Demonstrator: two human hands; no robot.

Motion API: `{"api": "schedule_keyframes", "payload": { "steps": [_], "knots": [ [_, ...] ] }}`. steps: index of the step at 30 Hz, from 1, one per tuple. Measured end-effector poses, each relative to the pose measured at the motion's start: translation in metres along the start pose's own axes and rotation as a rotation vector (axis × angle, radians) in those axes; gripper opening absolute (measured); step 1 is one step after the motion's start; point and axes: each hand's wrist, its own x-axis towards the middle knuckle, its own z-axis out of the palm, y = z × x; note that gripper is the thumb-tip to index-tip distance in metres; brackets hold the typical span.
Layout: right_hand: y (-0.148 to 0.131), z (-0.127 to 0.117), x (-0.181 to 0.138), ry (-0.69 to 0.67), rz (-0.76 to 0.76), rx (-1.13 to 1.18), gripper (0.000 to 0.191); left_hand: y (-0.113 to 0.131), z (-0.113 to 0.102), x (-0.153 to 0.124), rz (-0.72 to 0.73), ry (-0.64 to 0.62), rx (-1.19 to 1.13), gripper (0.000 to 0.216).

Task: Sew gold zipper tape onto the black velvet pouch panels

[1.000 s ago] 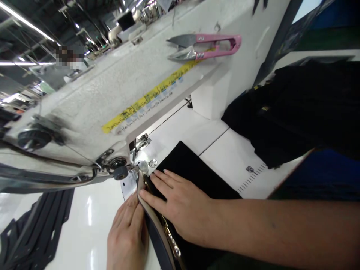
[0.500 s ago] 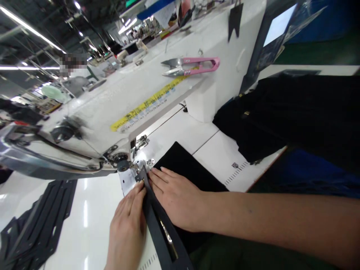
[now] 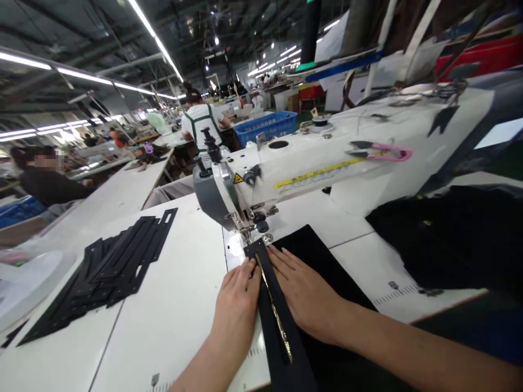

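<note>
Between the two hands, at the front of the sewing machine (image 3: 310,155), lies a slotted black strip (image 3: 286,322), with the gold teeth of a zip (image 3: 273,305) showing through its slot. Its long axis runs from the wearer toward the needle area (image 3: 247,237), the far end leaning slightly left; that end is just beside the needle area, but whether it sits beneath the foot I cannot tell.

On its left side, the left hand (image 3: 237,299) has its fingers bunched, tips touching the strip near its far end; any pinch underneath is hidden. Along its right edge, the right hand (image 3: 304,294) lies flat, fingers slightly spread over black cloth (image 3: 329,268). Neither hand is clearly nearer.

Left across the worktop (image 3: 180,305), well apart, more strips (image 3: 122,261) lie overlapped. Pink snips (image 3: 390,151) rest against the machine's arm.
</note>
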Motion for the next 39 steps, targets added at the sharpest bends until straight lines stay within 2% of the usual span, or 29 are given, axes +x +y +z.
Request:
{"api": "schedule_keyframes", "payload": {
  "steps": [7,11,19,39],
  "knots": [
    [0.000,0.002,0.004,-0.041,0.000,-0.005,0.050,-0.005,0.006,-0.001,0.021,-0.005,-0.010,0.032],
    [0.007,0.006,0.015,-0.064,0.016,-0.003,0.050,-0.014,0.007,0.009,0.022,-0.031,-0.022,0.030],
    [0.018,0.010,0.029,-0.053,0.023,0.048,0.047,-0.030,0.014,0.022,0.038,-0.002,-0.064,0.031],
    [0.019,0.007,0.030,-0.094,0.029,0.024,0.046,-0.030,0.013,0.024,0.053,-0.020,-0.053,0.033]
  ]
}}
